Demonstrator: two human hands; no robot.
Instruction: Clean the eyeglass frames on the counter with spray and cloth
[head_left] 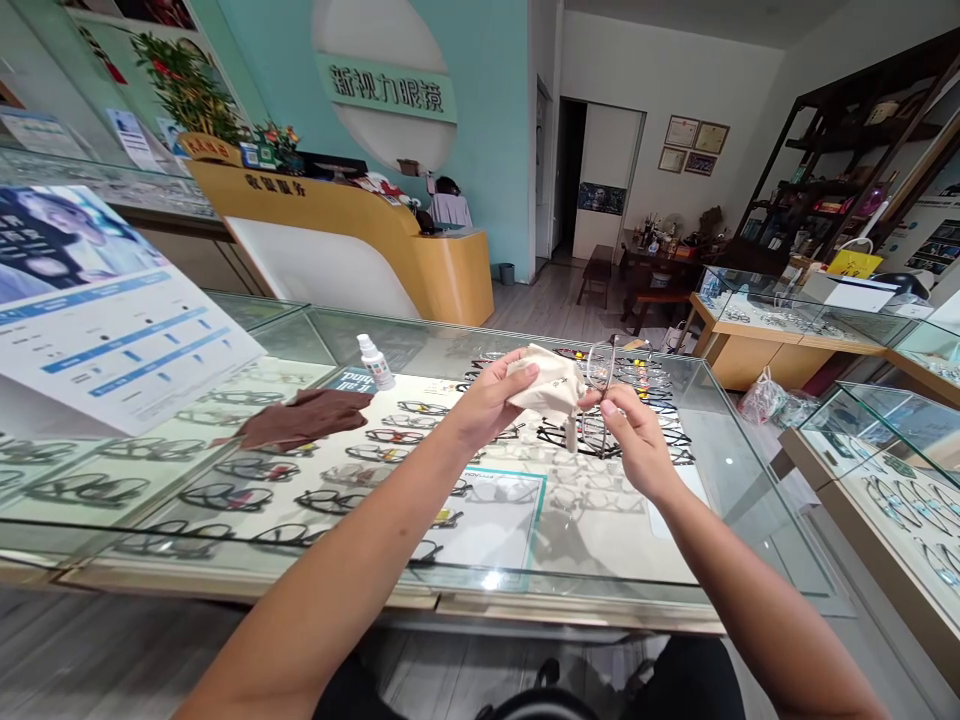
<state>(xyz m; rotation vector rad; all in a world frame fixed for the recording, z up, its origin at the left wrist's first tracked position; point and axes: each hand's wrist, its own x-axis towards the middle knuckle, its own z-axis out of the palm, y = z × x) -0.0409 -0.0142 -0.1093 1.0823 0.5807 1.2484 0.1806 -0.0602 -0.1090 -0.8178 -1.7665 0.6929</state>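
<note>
My left hand (496, 396) grips a cream cleaning cloth (551, 382), which hangs spread out from the fingers. To its right, my right hand (634, 432) pinches a pair of thin-framed eyeglasses (602, 365) and holds them up above the glass counter. One edge of the cloth comes close to the glasses; whether the two touch I cannot tell. On the counter top to the left lie a crumpled brown cloth (304, 418) and a small white spray bottle (375, 362), which stands upright.
Beneath the glass counter top (600, 560) are rows of eyeglasses (247, 497). A calendar card (127, 330) stands at the left. Further display cases (885, 500) are at the right, and a wooden reception desk (360, 235) is behind.
</note>
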